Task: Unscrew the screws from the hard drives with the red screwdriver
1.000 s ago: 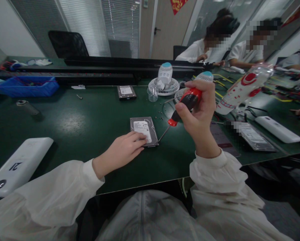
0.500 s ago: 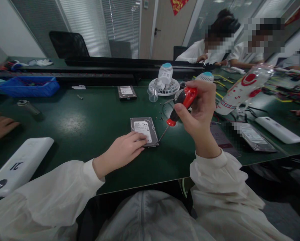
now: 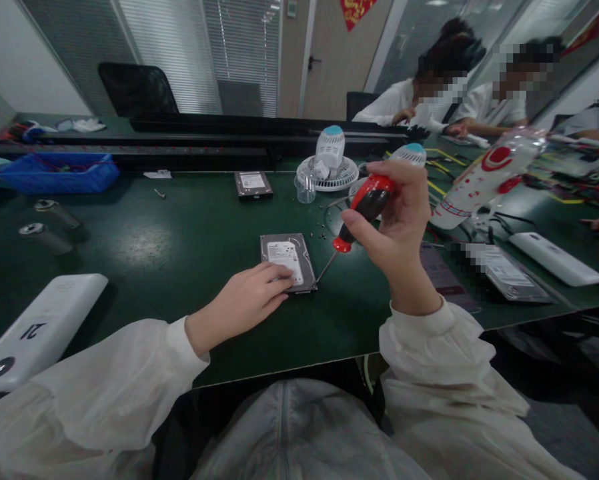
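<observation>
A silver hard drive (image 3: 303, 259) with a white label lies flat on the green table. My left hand (image 3: 252, 293) rests over its near left part, fingers on the label and thumb by the near edge, holding it down. My right hand (image 3: 402, 223) is closed around the red and black handle of a screwdriver (image 3: 364, 207). The screwdriver slants down to the left, and its tip meets the drive's near right corner. Whether the tip sits in a screw is too small to tell. Several small loose screws (image 3: 322, 235) lie right of the drive.
A second hard drive (image 3: 253, 185), a white fan (image 3: 331, 150) and a clear cup (image 3: 306, 188) stand behind. Left are two metal cylinders (image 3: 44, 237), a blue bin (image 3: 62, 173) and a white power bank (image 3: 42, 327). Another drive (image 3: 504, 270) lies right. Co-workers sit beyond.
The screwdriver handle has turned in my right hand, showing more black, while its tip stays at the corner. Another person's hand has left the far left, where a second metal cylinder now shows.
</observation>
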### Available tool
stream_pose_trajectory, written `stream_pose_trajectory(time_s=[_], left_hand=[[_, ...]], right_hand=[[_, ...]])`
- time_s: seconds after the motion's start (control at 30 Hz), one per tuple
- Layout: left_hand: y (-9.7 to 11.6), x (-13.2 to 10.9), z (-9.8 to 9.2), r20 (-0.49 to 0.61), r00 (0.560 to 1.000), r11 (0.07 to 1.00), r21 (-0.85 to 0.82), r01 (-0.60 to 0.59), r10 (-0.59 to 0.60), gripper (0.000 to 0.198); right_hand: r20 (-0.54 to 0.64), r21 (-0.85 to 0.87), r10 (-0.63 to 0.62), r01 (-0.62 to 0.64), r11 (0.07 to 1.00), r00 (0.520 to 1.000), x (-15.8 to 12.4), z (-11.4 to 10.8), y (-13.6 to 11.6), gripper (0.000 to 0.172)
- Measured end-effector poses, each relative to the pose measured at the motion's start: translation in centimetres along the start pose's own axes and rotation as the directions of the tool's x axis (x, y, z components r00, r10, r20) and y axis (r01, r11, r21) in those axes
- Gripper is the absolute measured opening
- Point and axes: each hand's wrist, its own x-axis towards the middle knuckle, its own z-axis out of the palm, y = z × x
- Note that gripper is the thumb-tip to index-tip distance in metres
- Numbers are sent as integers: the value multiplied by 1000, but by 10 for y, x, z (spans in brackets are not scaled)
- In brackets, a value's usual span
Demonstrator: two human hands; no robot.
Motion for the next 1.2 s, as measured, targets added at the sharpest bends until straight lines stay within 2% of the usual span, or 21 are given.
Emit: stream_pose_trajectory(time_s=[0.2,0.33,0.47,0.67,0.87,0.97,1.1,1.2], left_hand=[[1,1,0,-9,1000,1000,4,1,-1,24],[1,1,0,-18,1000,1000,5,-5,5,24],[1,0,0,-15,1000,1000,4,-7,7,25],[0,1,0,-18,1000,1000,-13,-8,8,26],[0,0,1,5,1000,1000,-7,-1,1,27],[1,1,0,-17,1000,1000,-13,6,-7,26],[3,3,-4,-41,994,995,-7,103,-103,30],[3,3,-2,-42,975,975,31,219,-218,46]], right_hand=[[112,212,8,-32,977,994,-2,0,-3,59],[67,103,50,-57,993,997,-3,0,-3,57],[22,-9,-21,21,1000,1000,-1,-2,-5,55],[123,110,32,-46,993,992,-2,-3,-7,56],[-23,27,6,-5,1000,1000,-4,0,4,56],[-22,29,-3,3,1000,1000,-2,0,2,52],[57,126,20,-27,992,998,0,-1,-4,48],[28,96,22,-24,995,999,-1,-1,-3,48]])
